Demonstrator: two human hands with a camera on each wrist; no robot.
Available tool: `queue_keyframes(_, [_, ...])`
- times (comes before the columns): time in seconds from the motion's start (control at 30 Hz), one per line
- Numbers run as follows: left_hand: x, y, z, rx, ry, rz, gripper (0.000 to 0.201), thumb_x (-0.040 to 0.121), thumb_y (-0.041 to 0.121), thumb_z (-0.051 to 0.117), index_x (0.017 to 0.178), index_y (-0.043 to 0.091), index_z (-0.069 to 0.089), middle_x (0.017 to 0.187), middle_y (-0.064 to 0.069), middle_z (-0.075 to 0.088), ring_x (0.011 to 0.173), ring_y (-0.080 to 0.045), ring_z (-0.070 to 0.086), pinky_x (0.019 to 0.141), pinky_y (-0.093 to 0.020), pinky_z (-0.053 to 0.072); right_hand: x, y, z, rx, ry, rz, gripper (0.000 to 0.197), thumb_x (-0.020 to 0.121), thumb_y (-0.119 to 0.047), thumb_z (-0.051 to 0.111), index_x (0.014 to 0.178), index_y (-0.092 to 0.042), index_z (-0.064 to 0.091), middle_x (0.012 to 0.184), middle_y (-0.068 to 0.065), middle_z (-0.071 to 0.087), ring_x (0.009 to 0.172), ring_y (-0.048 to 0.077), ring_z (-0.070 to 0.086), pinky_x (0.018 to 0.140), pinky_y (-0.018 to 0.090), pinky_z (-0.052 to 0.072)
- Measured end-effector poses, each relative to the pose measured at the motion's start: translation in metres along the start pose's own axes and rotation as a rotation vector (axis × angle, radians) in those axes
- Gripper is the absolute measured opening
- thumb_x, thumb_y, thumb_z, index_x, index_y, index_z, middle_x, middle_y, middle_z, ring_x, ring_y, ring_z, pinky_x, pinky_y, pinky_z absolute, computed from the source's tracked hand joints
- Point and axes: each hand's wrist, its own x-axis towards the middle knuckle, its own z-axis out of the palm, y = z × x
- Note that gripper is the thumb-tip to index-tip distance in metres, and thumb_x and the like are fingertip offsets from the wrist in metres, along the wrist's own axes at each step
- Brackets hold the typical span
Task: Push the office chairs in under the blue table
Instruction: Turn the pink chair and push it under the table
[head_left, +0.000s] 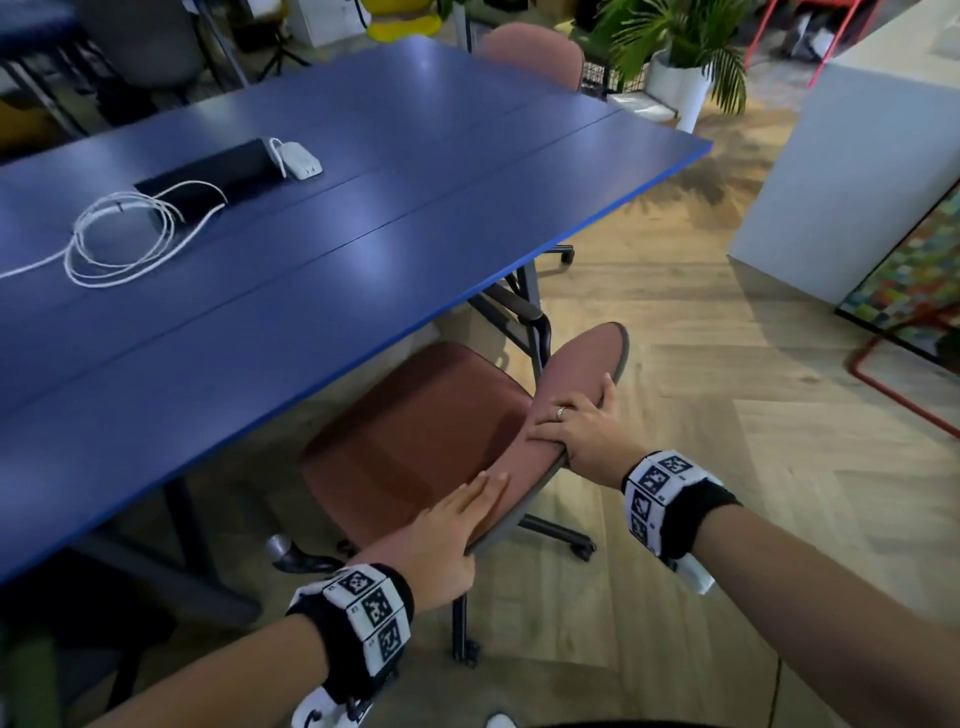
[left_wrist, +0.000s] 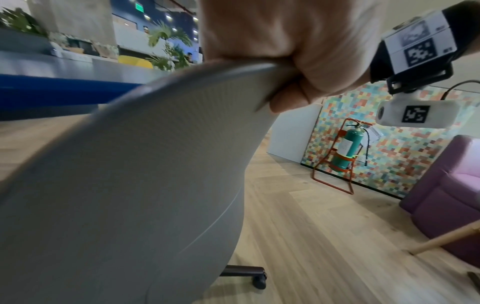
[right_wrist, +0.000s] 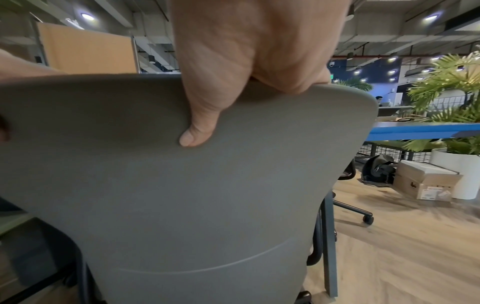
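Pink office chair (head_left: 431, 431) sits at 6 o'clock of the blue table (head_left: 311, 218), seat partly under the table edge, backrest toward the person. Right hand (head_left: 576, 431) clamped over the backrest top, fingers in front, thumb on the grey rear shell. Left hand (head_left: 447, 540) on the backrest's lower end, fingers straight along the cushion. White cable (head_left: 119, 234) coiled on the tabletop at 10 o'clock.
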Motion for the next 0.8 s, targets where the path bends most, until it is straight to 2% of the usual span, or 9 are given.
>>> queue_keyframes(0.17, [-0.009,-0.034,-0.02,-0.052,0.049,-0.012,0.087,0.081,-0.002,0.049,0.143,0.033,0.0,0.155,0.005,0.013,0.139,-0.02,0.024,0.112,-0.035,0.027,0.034,-0.029,-0.003,-0.005,0.014,-0.03,0.049,0.086,-0.014,0.049,0.129,-0.037,0.044,0.137,-0.01,0.048,0.133,0.018,0.028,0.105,0.07,-0.001])
queue_keyframes(0.37, [-0.02,-0.074,-0.037,-0.082,0.093,-0.032,0.086,0.079,-0.003,0.05,0.144,0.032,0.007,0.154,0.003,0.021,0.138,-0.019,0.028,0.111,-0.037,0.031,0.065,-0.06,0.0,-0.052,0.049,-0.068,0.046,0.087,-0.019,0.053,0.128,-0.037,0.045,0.135,-0.008,0.051,0.132,0.02,0.032,0.103,0.073,0.003])
queue_keyframes(0.5, [-0.026,-0.095,-0.047,-0.072,0.103,-0.07,0.087,0.078,-0.003,0.05,0.142,0.038,0.007,0.153,0.004,0.022,0.137,-0.019,0.031,0.11,-0.041,0.033,0.08,-0.078,0.002,-0.059,0.071,-0.071,0.043,0.087,-0.023,0.052,0.128,-0.035,0.045,0.135,-0.007,0.051,0.132,0.022,0.032,0.102,0.074,0.004])
queue_keyframes(0.8, [-0.028,-0.121,-0.06,-0.051,0.128,-0.095,0.084,0.079,-0.002,0.049,0.142,0.038,0.011,0.152,0.002,0.026,0.137,-0.018,0.031,0.113,-0.039,0.029,0.106,-0.098,0.0,-0.069,0.088,-0.079,0.043,0.087,-0.019,0.05,0.127,-0.034,0.046,0.135,-0.005,0.052,0.131,0.023,0.033,0.102,0.073,0.003])
